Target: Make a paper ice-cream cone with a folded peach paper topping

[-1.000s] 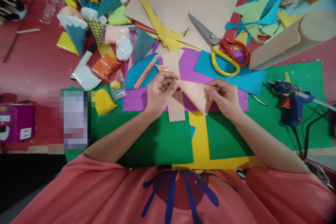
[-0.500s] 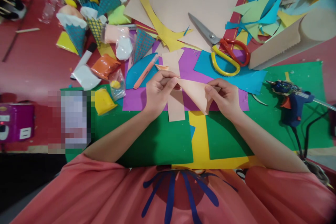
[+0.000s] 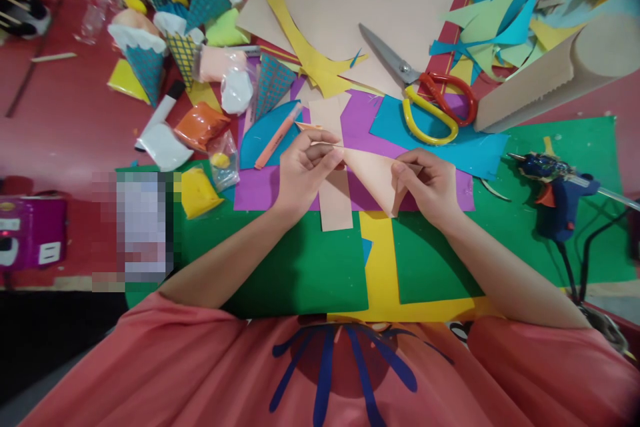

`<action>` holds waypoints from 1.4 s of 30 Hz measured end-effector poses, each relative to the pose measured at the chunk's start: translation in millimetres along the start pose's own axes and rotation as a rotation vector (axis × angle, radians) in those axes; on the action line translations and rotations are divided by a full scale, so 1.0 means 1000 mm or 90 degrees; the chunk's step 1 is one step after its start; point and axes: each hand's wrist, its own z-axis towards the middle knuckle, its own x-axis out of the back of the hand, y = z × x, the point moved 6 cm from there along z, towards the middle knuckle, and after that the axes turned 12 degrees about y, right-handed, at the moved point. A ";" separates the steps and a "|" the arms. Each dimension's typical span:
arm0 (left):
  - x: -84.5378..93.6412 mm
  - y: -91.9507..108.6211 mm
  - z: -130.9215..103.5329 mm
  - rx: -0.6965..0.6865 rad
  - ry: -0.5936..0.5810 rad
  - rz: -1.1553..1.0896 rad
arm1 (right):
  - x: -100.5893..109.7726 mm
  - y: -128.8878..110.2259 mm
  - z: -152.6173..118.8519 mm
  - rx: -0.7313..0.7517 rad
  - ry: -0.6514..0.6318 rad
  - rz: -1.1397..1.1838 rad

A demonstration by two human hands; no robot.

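Between my hands is a peach paper piece [image 3: 375, 177], curled toward a cone, its point hanging down. My left hand [image 3: 307, 173] pinches its left corner between thumb and fingers. The right edge is pinched by my right hand [image 3: 427, 180]. Beneath them, a flat peach paper strip [image 3: 336, 203] lies over a purple sheet [image 3: 257, 190]. An orange marker [image 3: 278, 137] rests on a blue paper piece just left of my left hand. Scissors [image 3: 405, 70] with red and yellow handles lie beyond my right hand.
Several patterned cones [image 3: 145, 60] and bagged clay packs [image 3: 201, 125] stand or lie at the left. A blue glue gun [image 3: 565, 203] is at the right, below a rolled peach sheet [image 3: 530, 87]. Green sheets [image 3: 310, 273] cover the near table; paper scraps [image 3: 487, 30] lie at the back right.
My left hand's fingers have shifted very slightly to the right along the paper's corner. My right hand and the curled paper look nearly unchanged.
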 end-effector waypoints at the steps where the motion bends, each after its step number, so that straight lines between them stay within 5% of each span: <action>1: -0.001 0.000 0.000 0.007 -0.008 -0.004 | 0.000 0.000 0.000 0.002 0.005 -0.004; 15: -0.001 0.000 -0.002 0.037 -0.007 0.025 | 0.000 -0.001 -0.002 -0.018 -0.007 0.006; 27: -0.002 0.008 -0.002 -0.062 -0.007 -0.011 | -0.001 0.000 0.000 -0.008 -0.012 -0.016; 42: 0.000 0.008 -0.002 -0.030 0.002 0.025 | -0.003 -0.004 -0.001 0.008 -0.028 -0.026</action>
